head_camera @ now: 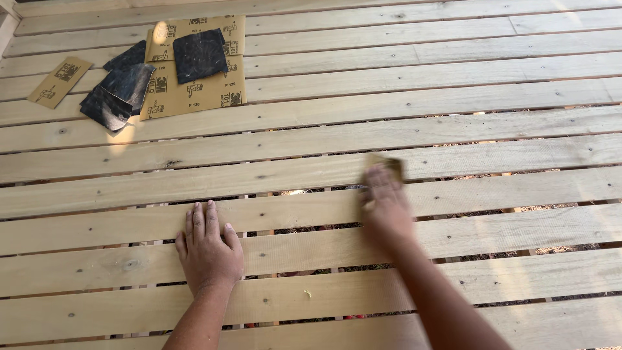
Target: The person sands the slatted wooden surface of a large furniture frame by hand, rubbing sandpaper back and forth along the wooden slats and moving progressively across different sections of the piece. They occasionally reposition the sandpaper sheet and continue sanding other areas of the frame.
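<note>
My left hand [207, 249] lies flat, palm down, on a pale wooden slat [97, 267] of a slatted wooden surface, fingers together and pointing away from me. My right hand [383, 206] is blurred with motion and presses a small tan piece of sandpaper [389, 164] against the slats to the right of the left hand. Only the sandpaper's far edge shows past my fingertips.
At the far left lie sandpaper sheets: a large tan sheet [194, 91] back side up, several dark pieces [120, 91] on and beside it, and a small tan strip [59, 81]. Gaps between slats [518, 210] show ground below. Boards stretch to the right.
</note>
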